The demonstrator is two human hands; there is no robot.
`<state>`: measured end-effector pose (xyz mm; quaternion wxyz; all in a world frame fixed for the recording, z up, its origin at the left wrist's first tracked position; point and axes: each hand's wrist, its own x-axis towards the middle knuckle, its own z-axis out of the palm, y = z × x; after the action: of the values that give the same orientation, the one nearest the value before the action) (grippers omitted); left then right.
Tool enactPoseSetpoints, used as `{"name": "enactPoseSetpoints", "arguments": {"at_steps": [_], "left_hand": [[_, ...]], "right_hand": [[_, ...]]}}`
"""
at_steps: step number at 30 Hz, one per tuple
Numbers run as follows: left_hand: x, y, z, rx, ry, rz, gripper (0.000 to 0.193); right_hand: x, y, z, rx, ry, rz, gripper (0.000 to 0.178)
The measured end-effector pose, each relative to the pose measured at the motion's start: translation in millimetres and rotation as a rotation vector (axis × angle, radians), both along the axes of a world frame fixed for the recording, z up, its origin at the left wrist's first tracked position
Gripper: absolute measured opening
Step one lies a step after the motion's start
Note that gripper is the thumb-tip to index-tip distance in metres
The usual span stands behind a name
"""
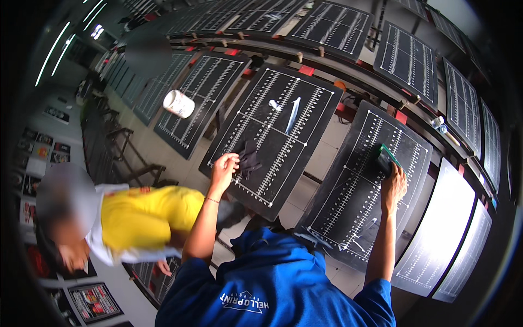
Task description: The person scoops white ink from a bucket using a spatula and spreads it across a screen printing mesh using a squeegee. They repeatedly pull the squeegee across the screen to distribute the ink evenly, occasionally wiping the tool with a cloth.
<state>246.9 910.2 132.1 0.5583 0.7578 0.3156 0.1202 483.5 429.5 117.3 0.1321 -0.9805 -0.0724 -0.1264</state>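
Note:
My left hand (pixel 223 170) is closed at the left edge of a crumpled black cloth (pixel 250 159), which rests over the lower left part of a black printing board (pixel 283 141) marked with white rulers. The fingertips appear to pinch the cloth. My right hand (pixel 394 189) grips a dark, flat, scraper-like tool with a green edge (pixel 387 158). That tool is on or just above a second ruled board (pixel 340 201) to the right; I cannot tell whether it touches. Whitish smears (pixel 366 234) mark this board's near end.
A white tub (pixel 178 104) stands on the board to the left. A small white piece (pixel 274 105) and a pale streak (pixel 293 115) lie on the middle board. A person in yellow (pixel 150 218) is close at my left. Small clear containers (pixel 438 125) sit on the right rail.

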Motion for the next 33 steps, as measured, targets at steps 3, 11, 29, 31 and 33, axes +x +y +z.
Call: {"name": "enactPoseSetpoints", "arguments": {"at_steps": [3, 11, 29, 31, 33], "left_hand": [[45, 42, -7, 0.01, 0.027, -0.055, 0.021], [73, 82, -47, -0.206, 0.198, -0.307, 0.021], [65, 108, -47, -0.138, 0.35, -0.627, 0.019], [71, 107, -42, -0.092, 0.379, -0.665, 0.019], [71, 102, -40, -0.091, 0.388, -0.662, 0.019]], "right_hand": [[1, 13, 4, 0.017, 0.063, -0.05, 0.043], [9, 24, -18, 0.046, 0.097, -0.159, 0.052], [1, 61, -19, 0.05, 0.101, -0.324, 0.047], [-6, 81, 2, 0.016, 0.135, -0.31, 0.041], [-7, 73, 3, -0.019, 0.105, -0.205, 0.034]]}}
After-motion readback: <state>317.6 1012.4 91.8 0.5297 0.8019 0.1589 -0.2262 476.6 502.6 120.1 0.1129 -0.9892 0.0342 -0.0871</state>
